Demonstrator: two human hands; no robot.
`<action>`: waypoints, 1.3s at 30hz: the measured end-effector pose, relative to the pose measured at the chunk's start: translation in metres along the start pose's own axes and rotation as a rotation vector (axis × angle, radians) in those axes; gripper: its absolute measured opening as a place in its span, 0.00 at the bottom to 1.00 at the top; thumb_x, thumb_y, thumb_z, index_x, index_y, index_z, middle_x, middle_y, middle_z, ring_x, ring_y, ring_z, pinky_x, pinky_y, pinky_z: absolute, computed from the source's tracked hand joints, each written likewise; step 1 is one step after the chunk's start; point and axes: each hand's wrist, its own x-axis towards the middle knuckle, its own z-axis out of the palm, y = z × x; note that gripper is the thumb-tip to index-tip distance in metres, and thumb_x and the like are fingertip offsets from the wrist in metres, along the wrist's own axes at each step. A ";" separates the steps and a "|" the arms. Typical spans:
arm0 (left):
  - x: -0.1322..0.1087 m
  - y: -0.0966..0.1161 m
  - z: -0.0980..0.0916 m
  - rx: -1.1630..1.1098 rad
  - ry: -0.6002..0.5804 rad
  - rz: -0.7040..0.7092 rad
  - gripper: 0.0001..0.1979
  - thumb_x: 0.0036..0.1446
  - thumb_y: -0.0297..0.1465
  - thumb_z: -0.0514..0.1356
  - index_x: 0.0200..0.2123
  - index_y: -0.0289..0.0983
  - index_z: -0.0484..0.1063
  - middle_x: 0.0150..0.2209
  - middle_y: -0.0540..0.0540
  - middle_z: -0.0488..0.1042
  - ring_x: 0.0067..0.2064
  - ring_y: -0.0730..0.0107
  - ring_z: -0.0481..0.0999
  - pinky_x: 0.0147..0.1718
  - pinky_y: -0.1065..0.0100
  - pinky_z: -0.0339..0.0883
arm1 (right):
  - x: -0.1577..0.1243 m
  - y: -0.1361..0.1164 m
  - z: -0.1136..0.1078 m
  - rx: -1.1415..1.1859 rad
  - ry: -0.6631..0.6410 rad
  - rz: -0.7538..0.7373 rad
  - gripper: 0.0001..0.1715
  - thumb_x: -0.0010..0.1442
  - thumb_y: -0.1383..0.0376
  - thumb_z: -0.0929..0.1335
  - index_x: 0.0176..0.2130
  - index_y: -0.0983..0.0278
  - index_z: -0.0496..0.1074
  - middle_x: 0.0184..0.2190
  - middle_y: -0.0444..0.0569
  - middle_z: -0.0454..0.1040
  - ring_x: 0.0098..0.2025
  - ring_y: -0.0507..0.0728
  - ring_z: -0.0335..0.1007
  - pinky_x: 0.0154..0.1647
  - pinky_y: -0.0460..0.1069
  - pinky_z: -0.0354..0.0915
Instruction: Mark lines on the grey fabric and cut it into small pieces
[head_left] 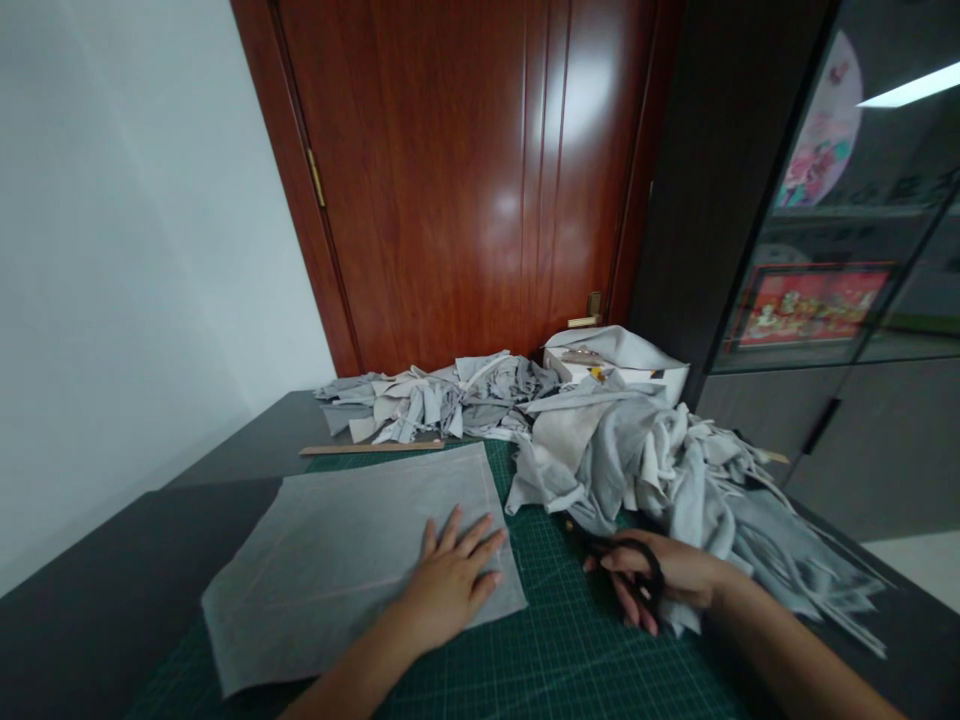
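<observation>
A large piece of light grey fabric [345,550] with faint pale lines drawn on it lies over the green cutting mat [555,640]. My left hand [454,580] rests flat on the fabric's right part, fingers spread. To the right, my right hand [637,580] has its fingers through the black handles of a pair of scissors [651,560], low over the mat. The blades point left and away, dark and blurred, and whether they are apart I cannot tell. Crumpled grey fabric [622,460] lies just beyond and beside my right hand.
A heap of grey and cream fabric scraps [450,395] runs along the table's back. Behind the crumpled fabric stands a white box [667,380]. A wooden ruler [375,448] lies at the mat's far edge. A brown door [450,180] and a glass-fronted cabinet [825,420] stand behind.
</observation>
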 end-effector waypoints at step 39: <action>-0.005 -0.003 0.006 -0.094 0.156 -0.012 0.20 0.65 0.35 0.51 0.59 0.44 0.64 0.63 0.47 0.62 0.66 0.56 0.54 0.62 0.43 0.42 | 0.032 -0.018 0.056 -1.069 0.908 0.226 0.36 0.55 0.53 0.67 0.56 0.71 0.63 0.45 0.65 0.76 0.49 0.70 0.73 0.44 0.57 0.64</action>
